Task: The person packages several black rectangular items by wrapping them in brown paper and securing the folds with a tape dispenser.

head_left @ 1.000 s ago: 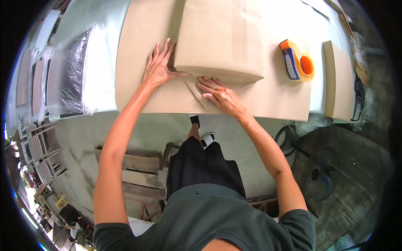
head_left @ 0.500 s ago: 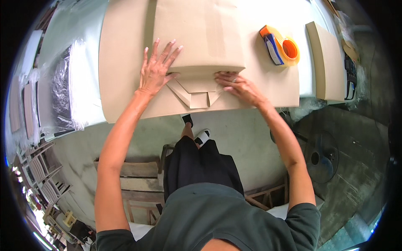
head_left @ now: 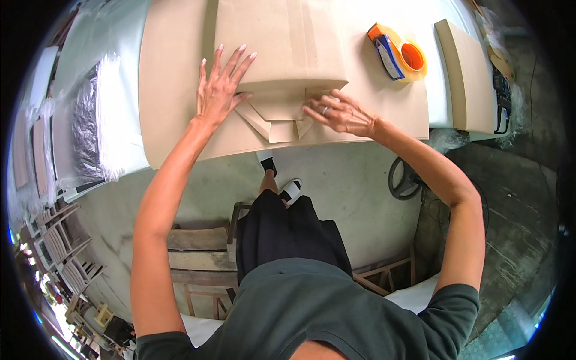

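Observation:
A flat parcel wrapped in brown paper (head_left: 282, 42) lies on a brown sheet (head_left: 174, 90) on the table. My left hand (head_left: 221, 87) lies flat with spread fingers on the parcel's near left corner. My right hand (head_left: 337, 111) presses its fingers on the folded paper flaps (head_left: 277, 120) at the parcel's near end. The flaps form pointed folds toward the table's front edge. Neither hand grips anything.
An orange and blue tape dispenser (head_left: 397, 53) lies on the sheet to the right. A thick brown slab (head_left: 467, 75) lies at the far right. Clear plastic-wrapped items (head_left: 90, 120) lie at the left. Wooden frames (head_left: 192, 252) stand on the floor below the table edge.
My left hand has slid onto the parcel's near left corner. My right hand has moved from the right corner to the folded flaps, which are now tucked flatter at the parcel's end.

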`<state>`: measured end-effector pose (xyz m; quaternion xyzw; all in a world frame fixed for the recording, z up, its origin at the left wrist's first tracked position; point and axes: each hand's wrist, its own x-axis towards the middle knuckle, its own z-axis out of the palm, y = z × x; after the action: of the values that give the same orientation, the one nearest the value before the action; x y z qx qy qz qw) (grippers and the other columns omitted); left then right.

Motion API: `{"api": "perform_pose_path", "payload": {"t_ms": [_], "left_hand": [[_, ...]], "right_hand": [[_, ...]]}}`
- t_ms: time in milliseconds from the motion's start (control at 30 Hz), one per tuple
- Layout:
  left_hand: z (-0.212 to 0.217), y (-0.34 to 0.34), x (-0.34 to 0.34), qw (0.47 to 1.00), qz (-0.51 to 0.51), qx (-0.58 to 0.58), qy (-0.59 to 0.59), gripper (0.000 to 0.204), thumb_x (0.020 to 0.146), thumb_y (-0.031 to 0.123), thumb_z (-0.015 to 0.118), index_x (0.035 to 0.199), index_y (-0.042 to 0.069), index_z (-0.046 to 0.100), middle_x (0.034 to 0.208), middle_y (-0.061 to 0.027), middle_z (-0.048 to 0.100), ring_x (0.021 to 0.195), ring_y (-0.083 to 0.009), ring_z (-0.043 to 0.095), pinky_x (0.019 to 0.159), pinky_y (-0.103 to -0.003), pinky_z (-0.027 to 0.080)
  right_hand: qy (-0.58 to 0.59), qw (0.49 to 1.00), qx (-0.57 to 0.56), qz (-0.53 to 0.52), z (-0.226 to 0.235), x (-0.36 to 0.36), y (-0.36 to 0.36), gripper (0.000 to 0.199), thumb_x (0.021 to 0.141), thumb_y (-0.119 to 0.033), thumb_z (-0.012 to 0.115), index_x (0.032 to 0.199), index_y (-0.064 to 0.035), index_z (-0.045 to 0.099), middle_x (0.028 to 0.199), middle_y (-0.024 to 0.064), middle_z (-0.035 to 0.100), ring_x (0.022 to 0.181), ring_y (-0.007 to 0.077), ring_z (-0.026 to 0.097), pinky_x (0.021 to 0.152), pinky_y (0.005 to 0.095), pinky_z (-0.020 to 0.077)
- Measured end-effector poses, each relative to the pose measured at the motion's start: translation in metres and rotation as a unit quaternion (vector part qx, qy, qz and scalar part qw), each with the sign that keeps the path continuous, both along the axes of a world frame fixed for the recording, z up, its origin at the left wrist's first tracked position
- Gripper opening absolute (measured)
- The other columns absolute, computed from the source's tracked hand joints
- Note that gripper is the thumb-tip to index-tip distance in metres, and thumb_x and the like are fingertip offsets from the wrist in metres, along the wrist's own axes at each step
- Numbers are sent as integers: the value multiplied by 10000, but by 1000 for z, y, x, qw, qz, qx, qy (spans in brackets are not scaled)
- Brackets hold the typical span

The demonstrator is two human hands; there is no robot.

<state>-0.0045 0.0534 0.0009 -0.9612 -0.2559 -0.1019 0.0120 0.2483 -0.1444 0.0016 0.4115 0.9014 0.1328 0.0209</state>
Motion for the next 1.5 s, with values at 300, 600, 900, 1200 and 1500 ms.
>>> {"api": "perform_pose_path", "payload": {"t_ms": [300, 600, 900, 1200, 1500], "left_hand": [[-4, 2, -1, 1000, 2, 5, -9, 1031, 626, 361, 826, 1487, 387, 259, 1552, 108, 243, 1428, -297, 236, 1108, -609, 315], [-4, 7, -4, 999, -25, -30, -9, 1004, 654, 375, 805, 1498, 347, 262, 1563, 69, 236, 1433, -309, 228, 1133, -576, 287], [14, 23, -29, 986, -114, -105, 58, 1101, 536, 462, 829, 1491, 321, 301, 1582, 19, 210, 1450, -314, 183, 1175, -553, 205], [-19, 29, -27, 991, -119, 17, -66, 1093, 447, 359, 859, 1435, 372, 393, 1522, 63, 352, 1410, -274, 315, 1159, -530, 261], [-22, 21, -21, 989, -82, 73, -102, 944, 494, 387, 819, 1377, 388, 486, 1459, 117, 446, 1374, -292, 384, 1138, -552, 267]], "right_hand": [[40, 998, 36, 38, -2, -46, 12, 313, 787, -240, 648, 1054, -145, 517, 1204, 8, 559, 1096, 124, 518, 1015, 471, 385], [104, 982, -10, -160, 14, -38, 22, 168, 792, -100, 626, 926, -13, 676, 1530, 82, 315, 1409, 252, 311, 1144, 572, 271], [268, 935, -13, -232, 22, -35, 33, 135, 696, 61, 536, 748, 15, 652, 1373, -1, 540, 1242, 131, 535, 1084, 395, 425], [331, 909, 10, -253, 26, -37, 41, 124, 659, 106, 575, 642, -14, 601, 1259, -45, 627, 1136, 121, 610, 970, 337, 527], [385, 871, -19, -306, 36, -41, 47, 107, 719, 112, 619, 693, 10, 637, 1155, -43, 677, 965, 163, 681, 943, 328, 543]]}}
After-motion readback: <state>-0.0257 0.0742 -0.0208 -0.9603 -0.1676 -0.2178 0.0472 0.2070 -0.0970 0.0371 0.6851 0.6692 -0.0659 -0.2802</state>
